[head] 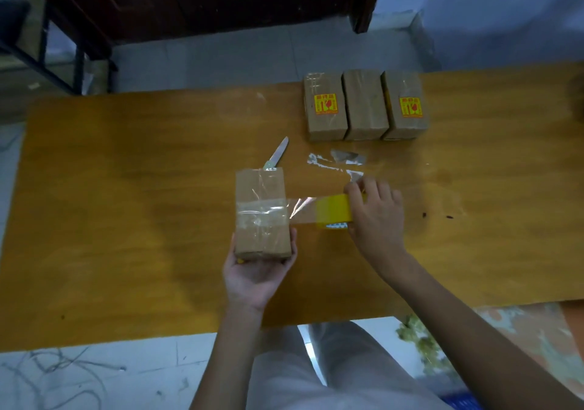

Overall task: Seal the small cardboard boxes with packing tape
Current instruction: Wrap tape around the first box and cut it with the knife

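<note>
We count four small cardboard boxes on the wooden table [126, 188]. Three of them [365, 105] stand side by side, touching, at the far edge, right of centre; the two outer ones carry a yellow and red sticker, and all three show clear tape on top. The fourth box [261, 214] lies near the middle of the table, brown, long side running near to far, with shiny clear tape along its top and a band across it. We hold its near end in our left hand [256, 275], palm up, fingers and thumb curled round its sides. From its right side a clear strip of tape [301, 209] runs to the one tape roll [335, 211], yellow, which our right hand [376, 212] grips from above, fingers curled over it. One knife [278, 153] lies just beyond the box, blade pointing far and right. A few crumpled tape scraps [339, 161] lie between the boxes and our right hand.
</note>
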### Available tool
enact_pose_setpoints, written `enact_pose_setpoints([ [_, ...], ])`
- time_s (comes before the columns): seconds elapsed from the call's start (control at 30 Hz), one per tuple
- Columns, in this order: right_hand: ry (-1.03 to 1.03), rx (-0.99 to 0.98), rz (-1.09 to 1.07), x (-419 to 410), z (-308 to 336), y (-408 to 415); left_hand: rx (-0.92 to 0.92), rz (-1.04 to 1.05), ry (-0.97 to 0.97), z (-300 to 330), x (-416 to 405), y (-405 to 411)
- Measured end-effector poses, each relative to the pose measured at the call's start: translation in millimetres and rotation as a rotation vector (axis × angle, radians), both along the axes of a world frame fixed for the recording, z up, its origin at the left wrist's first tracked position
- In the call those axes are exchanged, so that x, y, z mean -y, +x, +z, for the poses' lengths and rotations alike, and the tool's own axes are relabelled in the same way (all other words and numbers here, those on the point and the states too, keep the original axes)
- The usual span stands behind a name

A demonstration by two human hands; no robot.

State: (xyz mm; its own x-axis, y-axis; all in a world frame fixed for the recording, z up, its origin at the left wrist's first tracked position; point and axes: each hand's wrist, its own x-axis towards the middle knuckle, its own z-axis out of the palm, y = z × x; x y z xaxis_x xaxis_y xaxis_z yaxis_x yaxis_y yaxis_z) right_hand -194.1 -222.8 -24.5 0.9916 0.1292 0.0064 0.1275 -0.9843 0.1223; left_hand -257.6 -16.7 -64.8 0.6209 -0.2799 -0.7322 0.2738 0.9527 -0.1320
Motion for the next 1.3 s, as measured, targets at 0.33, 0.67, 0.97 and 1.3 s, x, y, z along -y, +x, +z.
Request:
enact_pose_setpoints([
  [0.33, -0.003, -0.045, 0.068, -3.3, -27.6, -8.6, -0.137, -0.028, 0.172, -37.9, -5.4, -10.8],
  [0.67, 0.160, -0.077, 0.077, 20.5, -37.1, -16.5, -0.200, -0.202, 0.529, -41.5, -0.3, -4.9],
  [0.97, 0.211, -0.068, 0.089, 25.3, -35.0, -17.1, -0.131, -0.918, 2.025, -10.1, -11.1, -0.7],
  [1.3, 0.210, -0.083, 0.131, 33.5, -30.9, -14.9, 0.329, -1.144, 2.496, -23.2, 47.0, 87.6],
])
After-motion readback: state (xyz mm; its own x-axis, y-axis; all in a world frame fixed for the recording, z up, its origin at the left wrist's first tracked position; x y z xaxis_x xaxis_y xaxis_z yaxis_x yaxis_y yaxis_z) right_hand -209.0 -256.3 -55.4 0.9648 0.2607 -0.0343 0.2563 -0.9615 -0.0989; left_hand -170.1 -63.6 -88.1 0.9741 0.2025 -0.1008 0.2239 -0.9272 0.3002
